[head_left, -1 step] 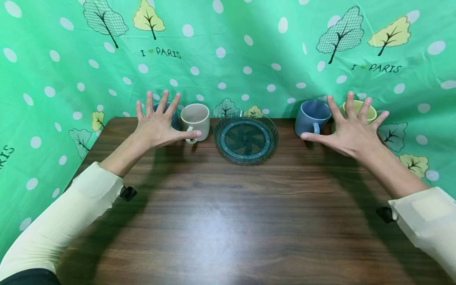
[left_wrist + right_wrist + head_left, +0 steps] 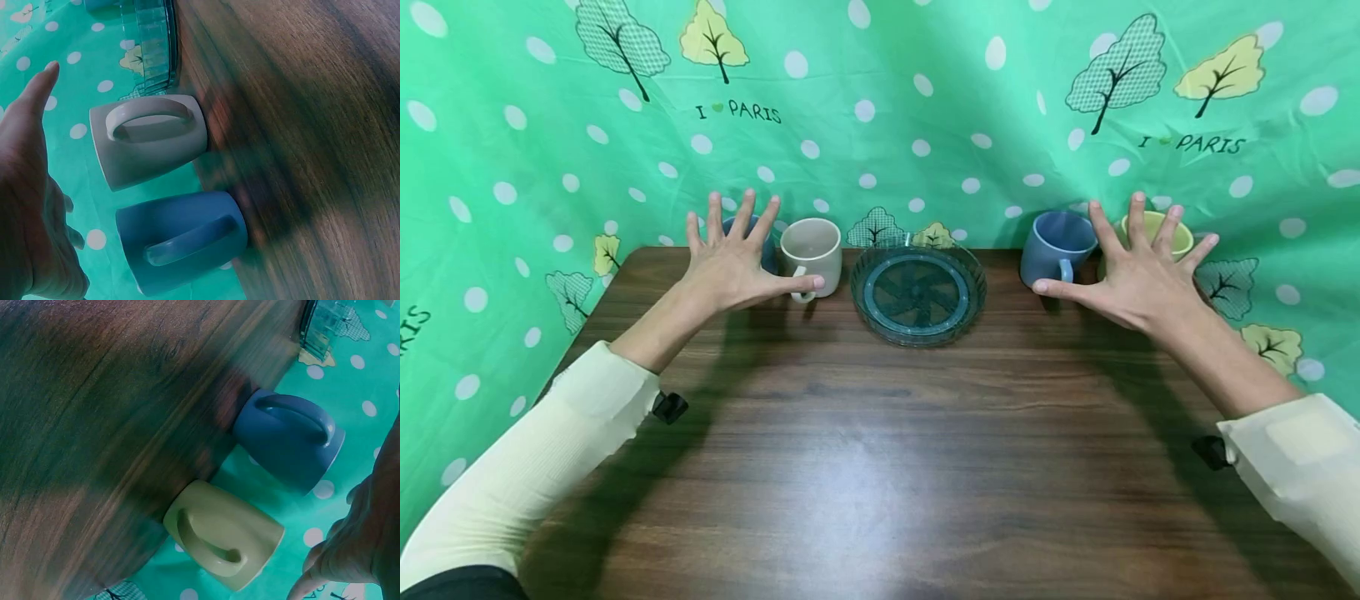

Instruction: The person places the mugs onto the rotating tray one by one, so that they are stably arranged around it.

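My left hand (image 2: 727, 265) is spread, held above the table in front of a blue mug (image 2: 187, 240) and beside a white mug (image 2: 820, 258). In the left wrist view it is apart from both mugs. My right hand (image 2: 1146, 279) hovers likewise, fingers splayed, between the head camera and a yellow-green mug (image 2: 222, 534). Its thumb overlaps the lower part of another blue mug (image 2: 1056, 246) in the head view, while the right wrist view shows a gap. Both hands hold nothing. All the mugs stand upright.
A round, clear, bluish ribbed dish (image 2: 919, 292) sits at the table's back edge, between the two pairs of mugs. Behind the dark wood table (image 2: 880, 450) hangs a green curtain (image 2: 880, 108) with white dots and trees. Each sleeve has a black clip-like piece at the cuff.
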A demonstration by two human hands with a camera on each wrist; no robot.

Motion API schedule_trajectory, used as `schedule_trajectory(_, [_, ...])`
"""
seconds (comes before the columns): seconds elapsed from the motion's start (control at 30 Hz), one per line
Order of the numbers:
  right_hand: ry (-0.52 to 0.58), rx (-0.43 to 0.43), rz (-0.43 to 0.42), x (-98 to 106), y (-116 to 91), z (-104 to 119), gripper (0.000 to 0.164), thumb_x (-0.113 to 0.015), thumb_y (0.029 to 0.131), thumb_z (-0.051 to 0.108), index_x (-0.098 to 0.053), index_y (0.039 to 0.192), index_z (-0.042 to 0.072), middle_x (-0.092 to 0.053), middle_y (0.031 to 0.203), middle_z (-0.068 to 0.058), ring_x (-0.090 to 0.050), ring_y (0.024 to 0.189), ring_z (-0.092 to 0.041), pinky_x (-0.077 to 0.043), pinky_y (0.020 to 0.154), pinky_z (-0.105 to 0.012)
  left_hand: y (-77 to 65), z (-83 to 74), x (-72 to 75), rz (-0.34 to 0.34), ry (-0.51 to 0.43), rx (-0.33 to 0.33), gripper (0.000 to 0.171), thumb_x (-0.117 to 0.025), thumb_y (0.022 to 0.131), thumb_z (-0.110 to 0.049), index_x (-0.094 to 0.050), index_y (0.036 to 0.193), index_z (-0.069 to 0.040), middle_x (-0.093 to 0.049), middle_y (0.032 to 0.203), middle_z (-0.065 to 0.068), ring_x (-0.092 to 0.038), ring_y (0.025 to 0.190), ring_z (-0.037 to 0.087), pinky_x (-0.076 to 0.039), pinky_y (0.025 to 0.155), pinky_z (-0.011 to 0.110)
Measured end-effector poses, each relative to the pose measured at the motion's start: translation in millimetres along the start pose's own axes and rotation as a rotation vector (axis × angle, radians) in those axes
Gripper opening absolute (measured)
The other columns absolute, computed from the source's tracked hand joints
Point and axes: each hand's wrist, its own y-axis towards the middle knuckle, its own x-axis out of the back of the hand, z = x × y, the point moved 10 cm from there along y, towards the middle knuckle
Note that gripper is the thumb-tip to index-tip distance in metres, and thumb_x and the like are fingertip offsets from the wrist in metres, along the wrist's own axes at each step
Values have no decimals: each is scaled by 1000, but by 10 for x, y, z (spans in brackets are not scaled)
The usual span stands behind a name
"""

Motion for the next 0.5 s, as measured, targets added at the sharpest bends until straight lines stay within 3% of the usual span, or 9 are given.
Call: schedule_trajectory(0.5, [-8,-1,-5,10,1,17,131,-54,90,100,18,178,36,43,178,-8,39,159,-62,24,109,-101,-9,15,2,-10,-4,3,143,-54,78,-110,8,182,-34,18,190,7,27,172,50,16,133,84])
